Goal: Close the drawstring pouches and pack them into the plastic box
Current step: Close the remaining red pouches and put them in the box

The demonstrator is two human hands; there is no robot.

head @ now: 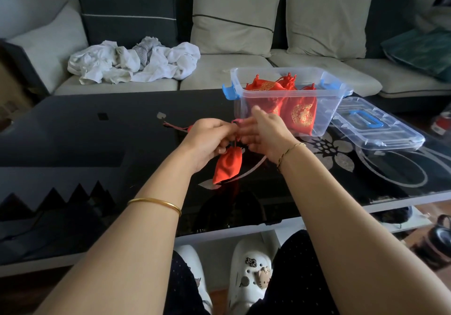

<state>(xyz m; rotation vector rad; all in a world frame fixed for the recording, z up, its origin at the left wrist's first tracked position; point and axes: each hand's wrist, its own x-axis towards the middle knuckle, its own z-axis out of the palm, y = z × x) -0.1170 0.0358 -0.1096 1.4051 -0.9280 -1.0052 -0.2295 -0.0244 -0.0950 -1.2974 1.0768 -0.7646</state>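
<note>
- Red and gold, already packed: several closed pouches (pixel 301 113) inside the plastic box (pixel 268 70) at the far right of the table (pixel 97 143).
- Held over the table, just short of the box: one more red pouch (pixel 228 165), dangling by its cord (pixel 235 121).
- Curled round its neck and cord: left hand (pixel 207 141); at the cord loop: right hand (pixel 266 136), grip too blurred to tell.
- Probably left to do: finish cinching, drop in, perhaps fit the lid (pixel 375 129) lying beside the box.
</note>
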